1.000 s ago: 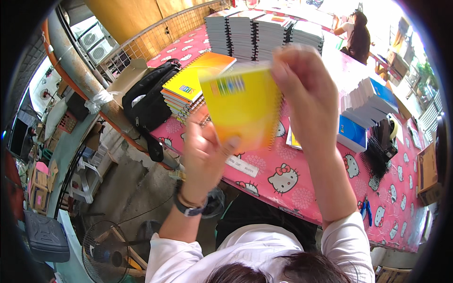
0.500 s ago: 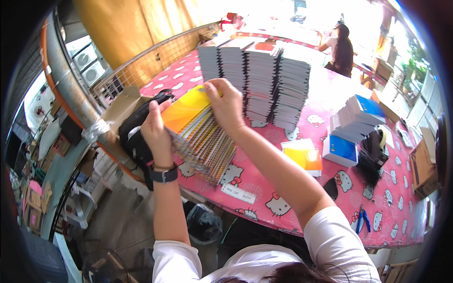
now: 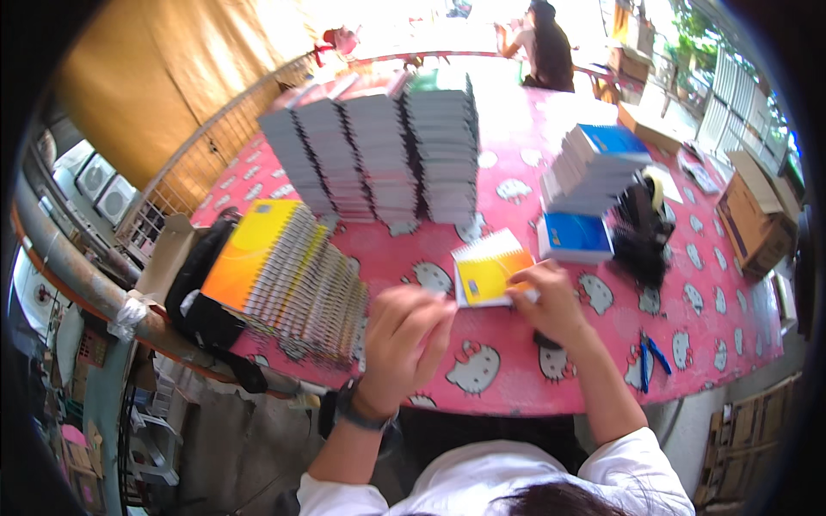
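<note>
Both your hands have left the tall stack of wire-bound notebooks (image 3: 251, 249) and come rightward to the small yellow-and-orange cover (image 3: 480, 279), which lies on white sheets (image 3: 471, 248) directly under your right fingertips. To handle it well, take only the cover's near edge between thumb and forefinger, steady the white sheets with the other hand, and keep their punched edges lined up. Your right hand (image 3: 551, 301) reaches forward, wrist low, fingers bent onto the cover's right side; whether they pinch it, you cannot tell from here. Your left hand (image 3: 408, 340) hangs just left of the sheets, half curled and blurred; its grip is unclear too.
</note>
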